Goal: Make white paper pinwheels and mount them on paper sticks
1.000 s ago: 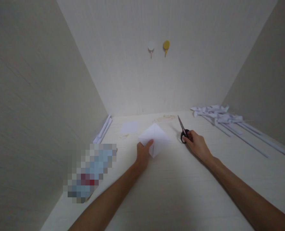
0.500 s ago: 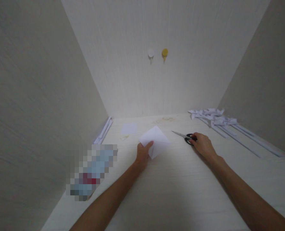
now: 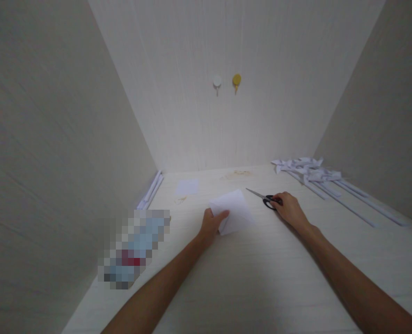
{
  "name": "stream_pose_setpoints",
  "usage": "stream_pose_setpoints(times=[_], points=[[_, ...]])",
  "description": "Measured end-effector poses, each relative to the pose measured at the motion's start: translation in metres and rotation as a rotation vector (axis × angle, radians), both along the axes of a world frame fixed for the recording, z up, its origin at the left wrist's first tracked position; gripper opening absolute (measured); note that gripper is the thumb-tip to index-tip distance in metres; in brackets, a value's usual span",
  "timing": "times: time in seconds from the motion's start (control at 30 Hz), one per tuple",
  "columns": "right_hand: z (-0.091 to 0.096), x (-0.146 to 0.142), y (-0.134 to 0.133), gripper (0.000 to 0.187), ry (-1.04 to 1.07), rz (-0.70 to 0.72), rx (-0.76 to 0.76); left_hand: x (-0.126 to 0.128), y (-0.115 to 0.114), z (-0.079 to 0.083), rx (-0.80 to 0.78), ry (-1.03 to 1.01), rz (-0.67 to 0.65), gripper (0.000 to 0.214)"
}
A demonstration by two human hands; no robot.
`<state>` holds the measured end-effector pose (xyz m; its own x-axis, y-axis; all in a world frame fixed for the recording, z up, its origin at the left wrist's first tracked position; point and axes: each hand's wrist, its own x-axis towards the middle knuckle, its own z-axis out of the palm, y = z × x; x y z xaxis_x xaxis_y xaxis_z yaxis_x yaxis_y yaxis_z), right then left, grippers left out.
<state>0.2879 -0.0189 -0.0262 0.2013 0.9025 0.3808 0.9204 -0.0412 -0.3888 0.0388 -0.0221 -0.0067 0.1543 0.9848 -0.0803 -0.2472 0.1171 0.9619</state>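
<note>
A creased white sheet of paper is pinched in my left hand, thumb on top and the other fingers hidden beneath. My right hand grips the black handles of a pair of scissors on its near side. The blades point left and away, toward the far edge of the paper but apart from it. Whether the blades are parted is too small to tell.
White paper pinwheels on paper sticks lie at the right. Rolled paper tubes rest along the left wall. A flat paper square, rubber bands and a pixelated item lie on the white surface. Two hooks hang on the back wall.
My left hand has shifted right and a little nearer, turning the paper with it. The scissors in my right hand have moved slightly left.
</note>
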Motion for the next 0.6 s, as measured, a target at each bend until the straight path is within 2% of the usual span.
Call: stream_pose_setpoints(times=[0.13,0.23,0.3,0.37,0.47,0.6], points=[[0.010,-0.009,-0.007,0.022,0.060,0.012,0.193,0.000,0.000,0.000,0.035,0.065,0.001,0.020],[0.019,-0.026,-0.014,0.025,0.306,0.096,0.278,-0.001,0.001,-0.002,0.047,0.082,0.010,0.020],[0.020,-0.043,-0.018,0.030,0.531,0.232,0.185,-0.001,0.002,-0.004,0.048,0.089,0.020,0.021],[0.018,-0.060,-0.021,0.037,0.666,0.353,0.059,-0.001,0.003,-0.005,0.054,0.099,0.028,0.023],[0.013,-0.077,-0.024,0.037,0.721,0.501,-0.128,-0.001,0.003,-0.006,0.060,0.111,0.030,0.025],[0.011,-0.080,-0.027,0.039,0.718,0.609,-0.254,-0.001,0.005,-0.008,0.057,0.077,0.020,0.027]])
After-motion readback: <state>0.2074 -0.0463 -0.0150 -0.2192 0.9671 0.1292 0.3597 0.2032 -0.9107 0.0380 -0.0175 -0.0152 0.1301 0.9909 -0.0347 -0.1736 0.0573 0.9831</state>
